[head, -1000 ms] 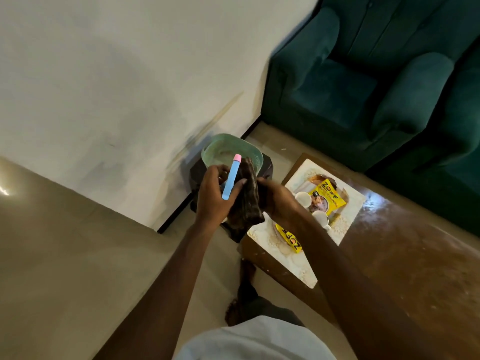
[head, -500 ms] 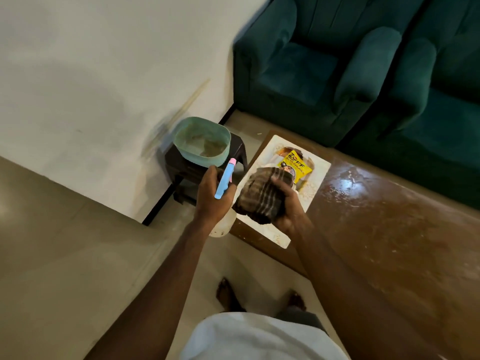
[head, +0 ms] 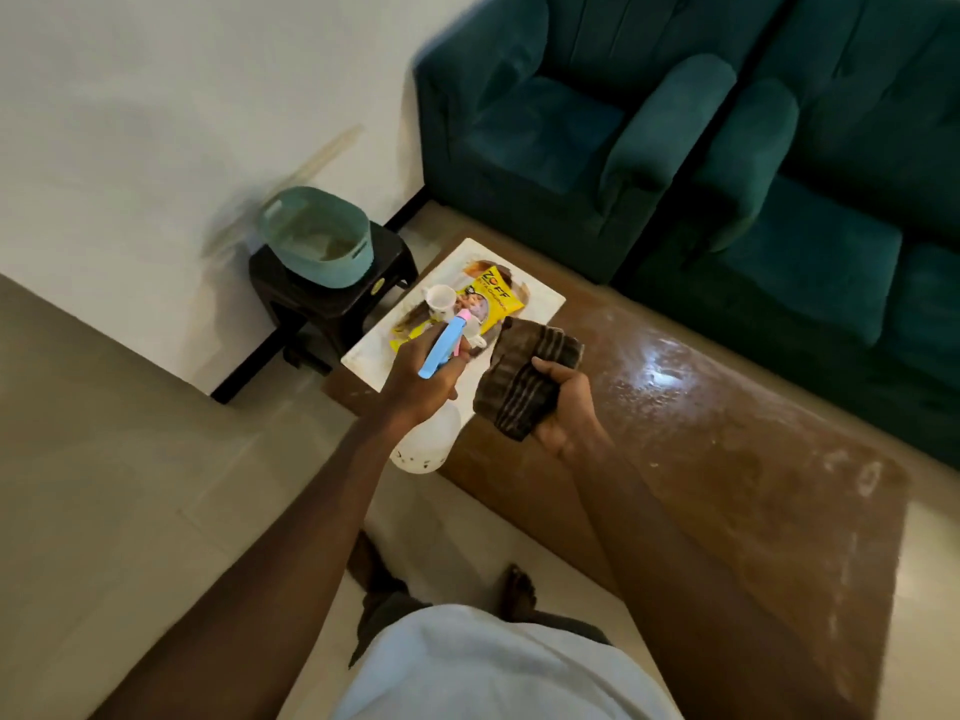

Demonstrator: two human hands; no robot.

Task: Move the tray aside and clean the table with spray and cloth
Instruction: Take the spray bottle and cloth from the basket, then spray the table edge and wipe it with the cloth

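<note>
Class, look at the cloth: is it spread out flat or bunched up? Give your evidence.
Bunched up. The cloth is a thick folded wad gripped in the right hand, layered edges showing at its top.

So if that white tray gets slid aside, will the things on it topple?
The tray looks flat and stiff, so it should slide as one piece on the glossy table. The small white cup stands upright and loose, so it could tip on a jerk. The yellow packet lies flat and likely stays put.
</note>
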